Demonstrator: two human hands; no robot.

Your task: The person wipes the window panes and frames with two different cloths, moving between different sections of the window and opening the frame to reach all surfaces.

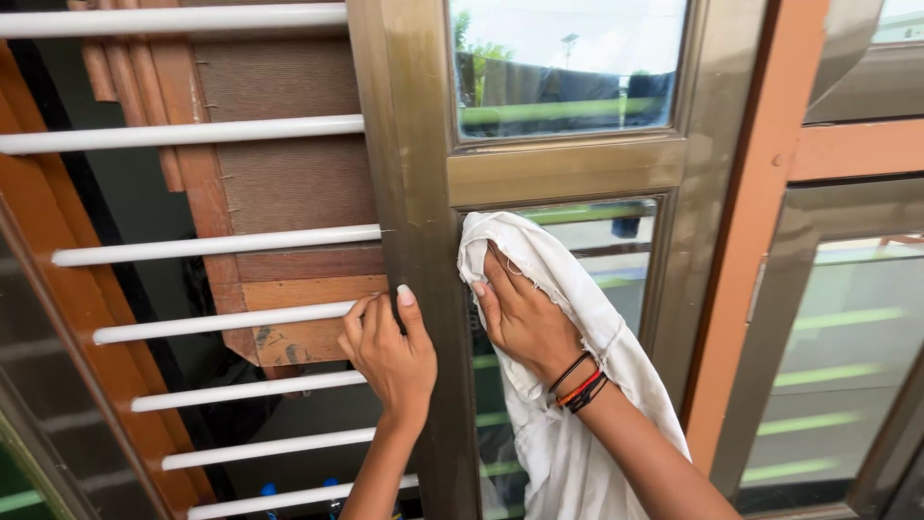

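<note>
A bronze-coloured window shutter frame [414, 164] stands open in front of me, with glass panes [563, 63] set in it. My left hand [390, 351] grips the frame's left upright, thumb on its face and fingers curled round its edge. My right hand [525, 318], with red and black bands on the wrist, presses a white cloth [568, 424] flat against the lower glass pane [621, 279]. The cloth hangs down over my forearm.
White horizontal grille bars [212, 246] cross the window opening on the left, with a brown wooden board [279, 193] behind them. An orange-brown wooden frame [746, 250] and another glazed shutter [847, 356] stand on the right.
</note>
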